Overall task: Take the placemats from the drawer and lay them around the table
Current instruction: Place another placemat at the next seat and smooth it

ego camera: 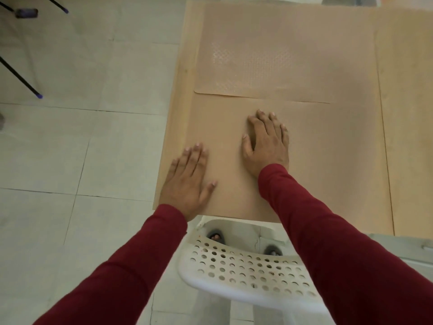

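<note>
A head camera looks down on a pale wooden table (180,109) beside a tiled floor (70,141), with black tripod legs (21,76) at far left.

The person's left hand (189,181) lies flat, fingers straight and together, on the near left corner of a tan placemat (328,160). The palm sits over the mat's left edge, close to the table's left rim. The right hand (267,144) is also open, fingers spread, pressing palm down near the middle of the same mat. Neither hand grips anything. Both arms wear dark red sleeves (328,231).

This near placemat covers the table's near end. A second placemat (281,55), same tan colour with a faint dotted weave catching light, lies just beyond it; their edges meet or slightly overlap, and which one is on top cannot be told.

The mats look thin, light and flexible, lying quite flat, probably slightly grippy rather than slick. They would likely bend if lifted by one corner, so taking an edge with both hands, or sliding with flat palms as here, seems the safer handling. Nothing about them appears fragile.

A white perforated plastic chair (246,273) stands below the table's near edge, between the arms.

No drawer or other container is in view, so its contents cannot be told.
</note>
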